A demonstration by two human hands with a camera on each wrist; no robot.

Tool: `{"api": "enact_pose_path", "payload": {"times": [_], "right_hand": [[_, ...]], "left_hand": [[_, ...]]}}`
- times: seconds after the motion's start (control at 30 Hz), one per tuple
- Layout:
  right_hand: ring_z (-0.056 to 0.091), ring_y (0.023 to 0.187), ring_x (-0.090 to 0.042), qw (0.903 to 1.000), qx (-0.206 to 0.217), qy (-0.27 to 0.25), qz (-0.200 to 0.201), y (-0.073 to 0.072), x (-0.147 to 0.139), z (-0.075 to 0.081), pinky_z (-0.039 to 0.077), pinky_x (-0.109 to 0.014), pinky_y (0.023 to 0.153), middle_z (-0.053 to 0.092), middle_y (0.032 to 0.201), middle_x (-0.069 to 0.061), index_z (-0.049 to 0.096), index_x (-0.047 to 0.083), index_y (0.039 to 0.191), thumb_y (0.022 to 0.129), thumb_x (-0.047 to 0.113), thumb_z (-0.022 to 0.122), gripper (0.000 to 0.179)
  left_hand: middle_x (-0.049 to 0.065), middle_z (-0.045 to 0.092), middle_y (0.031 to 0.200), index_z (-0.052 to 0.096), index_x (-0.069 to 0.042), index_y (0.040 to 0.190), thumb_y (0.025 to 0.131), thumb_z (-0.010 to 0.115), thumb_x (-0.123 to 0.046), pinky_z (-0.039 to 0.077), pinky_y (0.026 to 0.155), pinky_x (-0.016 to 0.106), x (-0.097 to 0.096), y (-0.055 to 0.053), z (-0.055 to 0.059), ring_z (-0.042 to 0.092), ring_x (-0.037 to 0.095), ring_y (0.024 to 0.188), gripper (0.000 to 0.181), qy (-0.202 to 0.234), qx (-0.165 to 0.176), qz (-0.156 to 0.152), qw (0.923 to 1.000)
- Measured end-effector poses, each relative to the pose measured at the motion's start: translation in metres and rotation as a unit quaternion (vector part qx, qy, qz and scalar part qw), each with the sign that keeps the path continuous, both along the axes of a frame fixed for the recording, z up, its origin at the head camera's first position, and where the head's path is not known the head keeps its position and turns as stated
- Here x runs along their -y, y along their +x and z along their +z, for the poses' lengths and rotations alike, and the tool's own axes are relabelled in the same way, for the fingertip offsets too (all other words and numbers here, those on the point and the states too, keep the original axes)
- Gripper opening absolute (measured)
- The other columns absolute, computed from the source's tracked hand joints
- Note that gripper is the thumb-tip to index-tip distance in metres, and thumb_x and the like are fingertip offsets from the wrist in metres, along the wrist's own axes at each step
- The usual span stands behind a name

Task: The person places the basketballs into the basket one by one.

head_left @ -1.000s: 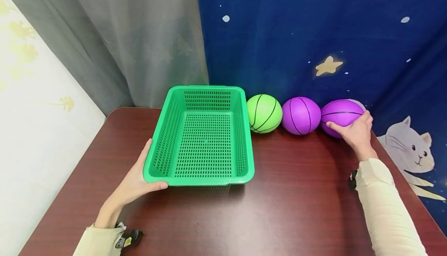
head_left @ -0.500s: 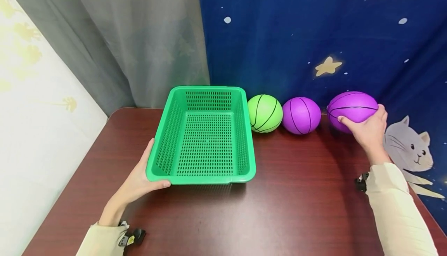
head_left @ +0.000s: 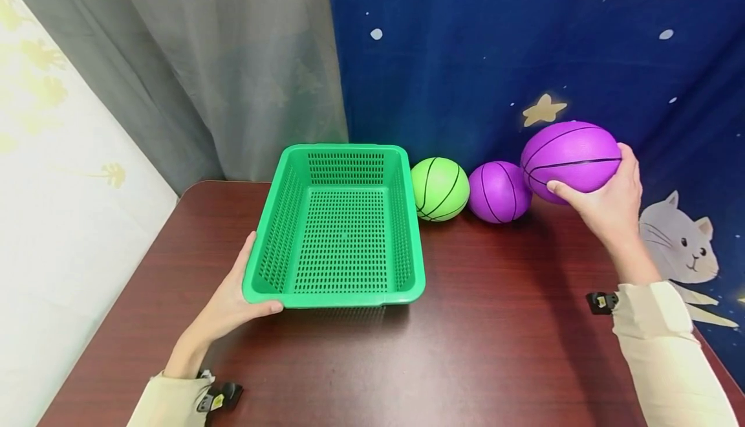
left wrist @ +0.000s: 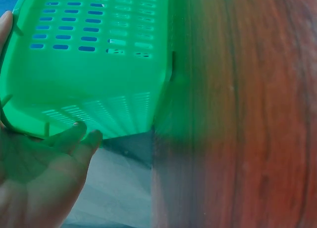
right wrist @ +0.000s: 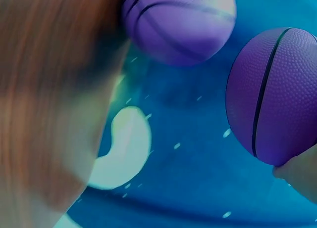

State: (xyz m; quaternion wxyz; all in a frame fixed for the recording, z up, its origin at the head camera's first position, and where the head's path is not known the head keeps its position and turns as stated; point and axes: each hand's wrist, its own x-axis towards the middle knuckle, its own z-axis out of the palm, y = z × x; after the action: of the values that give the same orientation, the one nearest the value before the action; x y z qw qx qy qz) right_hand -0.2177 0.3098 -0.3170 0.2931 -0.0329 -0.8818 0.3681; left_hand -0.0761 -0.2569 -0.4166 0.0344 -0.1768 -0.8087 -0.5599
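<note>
Right hand [head_left: 617, 206] with purple ball [head_left: 570, 155], now higher

Right grip [head_left: 614, 208] perhaps half-hidden behind held purple ball [head_left: 567, 158]

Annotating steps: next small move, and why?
Probably carry the held purple ball left over the green basket with the right hand: that ball is clear of the table, the basket's top is open, and the left hand holds its near left corner.
</note>
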Motion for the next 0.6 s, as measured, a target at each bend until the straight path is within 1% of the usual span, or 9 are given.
{"api": "enact_pose_path", "payload": {"times": [0.13, 0.27, 0.4, 0.6], "right_hand": [[0.038, 0.124, -0.028, 0.9994, -0.018, -0.001, 0.031, 0.005, 0.021, 0.006, 0.028, -0.048, 0.101, 0.039, 0.139, -0.009, 0.029, 0.015, 0.144, 0.060, 0.031, 0.087, 0.103], [0.041, 0.122, -0.029, 0.9964, -0.028, -0.009, 0.080, 0.011, 0.044, 0.009, 0.032, -0.049, 0.098, 0.041, 0.137, -0.011, 0.030, 0.016, 0.143, 0.060, 0.028, 0.087, 0.101], [0.044, 0.117, -0.029, 0.9904, -0.031, -0.010, 0.134, 0.018, 0.068, 0.010, 0.035, -0.051, 0.093, 0.043, 0.134, -0.012, 0.032, 0.015, 0.142, 0.058, 0.025, 0.088, 0.101], [0.046, 0.114, -0.030, 0.9802, -0.026, 0.001, 0.196, 0.024, 0.106, 0.011, 0.037, -0.053, 0.090, 0.044, 0.133, -0.011, 0.032, 0.013, 0.142, 0.055, 0.028, 0.090, 0.105]], "left_hand": [[0.001, 0.013, 0.153, 0.000, -0.022, 0.151, 0.065, 0.081, 0.000, 0.032, 0.093, 0.016, 0.000, 0.000, -0.001, 0.025, 0.024, 0.132, 0.120, -0.005, 0.001, 0.002, 1.0000], [0.000, 0.013, 0.153, 0.000, -0.022, 0.151, 0.065, 0.081, 0.000, 0.032, 0.093, 0.016, 0.000, 0.001, 0.000, 0.025, 0.023, 0.132, 0.120, -0.006, 0.004, 0.004, 1.0000], [0.000, 0.012, 0.154, -0.001, -0.023, 0.151, 0.065, 0.081, 0.000, 0.032, 0.093, 0.016, 0.000, 0.000, 0.000, 0.024, 0.023, 0.133, 0.121, -0.004, 0.004, 0.001, 1.0000], [-0.005, 0.009, 0.154, -0.002, -0.028, 0.150, 0.065, 0.082, -0.003, 0.027, 0.094, 0.014, 0.001, 0.000, -0.001, 0.018, 0.019, 0.136, 0.122, -0.018, 0.005, 0.015, 0.9997]]}}
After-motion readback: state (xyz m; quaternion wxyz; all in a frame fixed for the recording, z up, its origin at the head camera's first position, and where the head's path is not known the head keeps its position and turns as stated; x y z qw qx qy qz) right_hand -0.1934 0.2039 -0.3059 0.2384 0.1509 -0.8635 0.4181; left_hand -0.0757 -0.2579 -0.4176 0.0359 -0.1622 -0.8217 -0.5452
